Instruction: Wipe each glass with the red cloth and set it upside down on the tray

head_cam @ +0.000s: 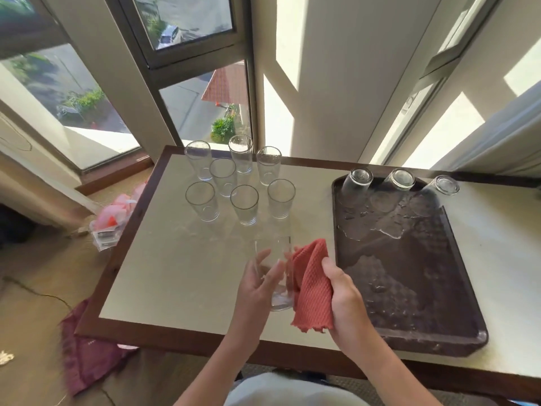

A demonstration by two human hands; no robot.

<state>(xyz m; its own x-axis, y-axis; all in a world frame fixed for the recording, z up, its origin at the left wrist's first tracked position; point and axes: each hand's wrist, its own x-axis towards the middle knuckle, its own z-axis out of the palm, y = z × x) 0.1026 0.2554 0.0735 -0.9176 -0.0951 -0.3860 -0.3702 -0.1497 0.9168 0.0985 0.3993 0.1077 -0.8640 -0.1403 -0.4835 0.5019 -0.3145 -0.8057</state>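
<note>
My left hand [257,284] grips a clear glass [276,271] upright above the table, fingers curled round its side. My right hand [344,291] holds the red cloth [311,284] against the right side of that glass. Several clear glasses [244,204] stand mouth up in a group at the back left of the table. The dark brown tray [415,276] lies to the right, its surface wet. Three glasses [358,183] stand upside down along the tray's far edge.
The white table [181,271] has a dark wooden frame. Windows and a wall pillar [330,83] rise behind it. On the floor at the left lie a pink plastic bag [117,218] and a maroon cloth [85,353].
</note>
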